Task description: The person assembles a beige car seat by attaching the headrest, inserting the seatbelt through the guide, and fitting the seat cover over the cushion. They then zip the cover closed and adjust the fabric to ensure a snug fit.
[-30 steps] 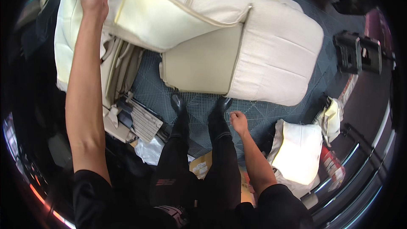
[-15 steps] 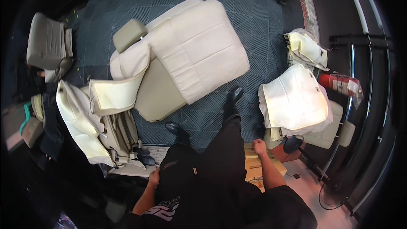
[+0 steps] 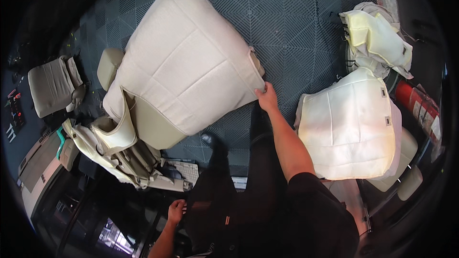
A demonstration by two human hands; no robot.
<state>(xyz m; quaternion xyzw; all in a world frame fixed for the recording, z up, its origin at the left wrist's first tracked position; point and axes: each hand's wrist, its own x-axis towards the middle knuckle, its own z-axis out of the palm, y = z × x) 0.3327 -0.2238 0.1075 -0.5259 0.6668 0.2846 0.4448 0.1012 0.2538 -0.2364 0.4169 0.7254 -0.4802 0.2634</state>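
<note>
A large cream car seat cushion (image 3: 186, 67) lies on the dark grid floor (image 3: 296, 24) in the middle of the view. My right hand (image 3: 266, 98) grips its near right corner, arm stretched out over my dark trouser legs. My left hand (image 3: 176, 210) hangs low beside my left hip, fingers loosely curled, holding nothing that I can see. A partly stripped seat frame with loose cream cover (image 3: 117, 148) stands just left of my feet, touching the big cushion.
A pale cushion (image 3: 349, 124) lies to my right, with crumpled yellowish foam and cover (image 3: 377, 36) beyond it. A red cylinder (image 3: 420, 105) lies at the far right. A grey seat part (image 3: 50, 86) sits far left, a headrest (image 3: 109, 64) by the big cushion.
My view swung to the right and downward. My left arm dropped from the raised seat cover to my hip. My right hand reached forward and took the big cushion's corner.
</note>
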